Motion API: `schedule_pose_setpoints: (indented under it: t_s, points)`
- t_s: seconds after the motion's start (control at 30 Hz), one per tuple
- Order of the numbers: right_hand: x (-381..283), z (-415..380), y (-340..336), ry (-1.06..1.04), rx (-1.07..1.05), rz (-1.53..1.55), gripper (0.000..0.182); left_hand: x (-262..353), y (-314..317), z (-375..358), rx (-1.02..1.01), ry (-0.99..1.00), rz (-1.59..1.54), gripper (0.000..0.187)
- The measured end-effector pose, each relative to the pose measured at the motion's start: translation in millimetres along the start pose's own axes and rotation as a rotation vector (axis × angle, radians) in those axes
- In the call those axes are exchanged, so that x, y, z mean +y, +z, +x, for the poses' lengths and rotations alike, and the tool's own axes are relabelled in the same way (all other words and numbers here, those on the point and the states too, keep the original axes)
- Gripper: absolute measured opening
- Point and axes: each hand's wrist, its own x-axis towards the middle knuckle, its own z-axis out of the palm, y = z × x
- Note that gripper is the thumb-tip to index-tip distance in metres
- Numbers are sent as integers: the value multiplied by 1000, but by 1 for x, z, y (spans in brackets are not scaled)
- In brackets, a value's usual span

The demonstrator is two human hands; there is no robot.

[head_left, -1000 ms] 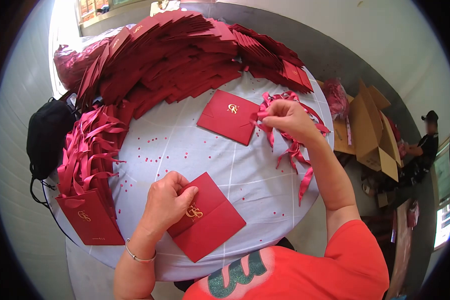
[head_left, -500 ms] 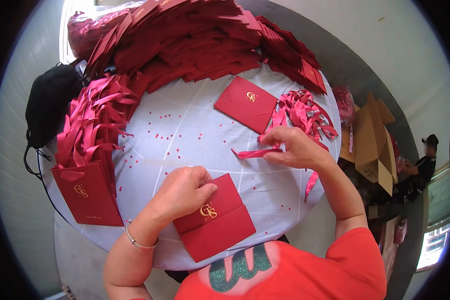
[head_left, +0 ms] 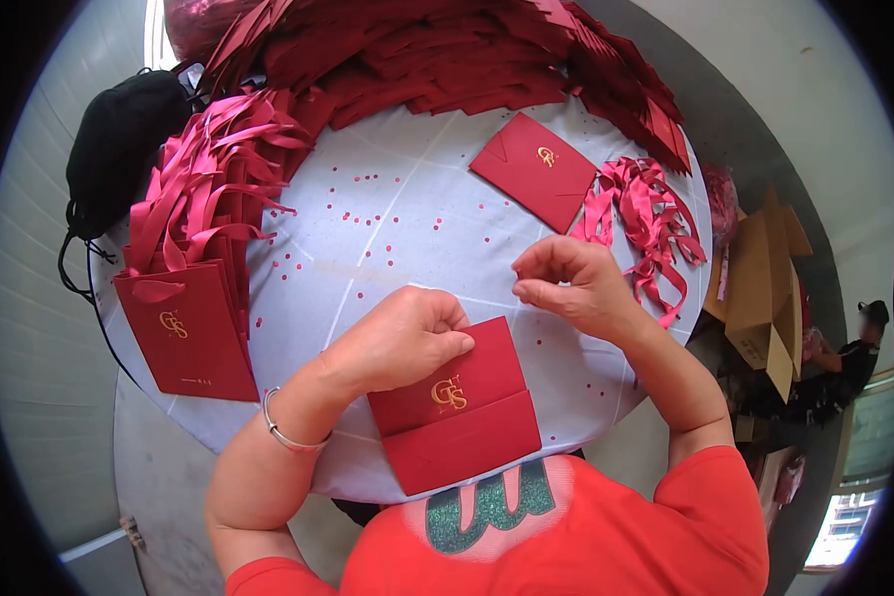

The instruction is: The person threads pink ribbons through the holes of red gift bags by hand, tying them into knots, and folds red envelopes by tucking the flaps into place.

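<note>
My left hand (head_left: 407,338) grips the upper edge of a flat red paper bag (head_left: 457,432) with a gold emblem and a folded-up bottom flap, at the table's near edge. To its right, my right hand (head_left: 571,283) hovers above the cloth, thumb and fingers curled towards each other. Whatever is between those fingertips is too small to make out. Beyond that hand lies another flat red bag (head_left: 531,174) with a gold emblem. A tangled heap of pink ribbons (head_left: 651,214) sits beside it.
On the left stand several red bags with ribbon handles (head_left: 189,328), next to a black drawstring bag (head_left: 124,149). Stacked red bags (head_left: 417,60) line the far edge. Small red dots dot the white tablecloth (head_left: 318,238). An open cardboard box (head_left: 760,288) and a seated person (head_left: 854,358) are at right.
My right hand has shifted slightly, and the ribbon strip that stuck out from its fingers no longer shows. My left hand still holds the bag. The whole view has shifted.
</note>
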Motion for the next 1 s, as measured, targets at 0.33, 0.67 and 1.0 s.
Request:
schedule_pose_setpoints:
  t_s: [0.33, 0.67, 1.0]
  points:
    - [-9, -33, 8, -365, -79, -6, 9, -4, -5, 1, -162, -57, -332, 19]
    - [-9, -35, 25, -615, -37, -157, 16, -5, 0, 2, -148, -28, -344, 20]
    - [-24, -37, 37, -657, -36, -521, 12, -3, 9, 1, -10, 70, -145, 21]
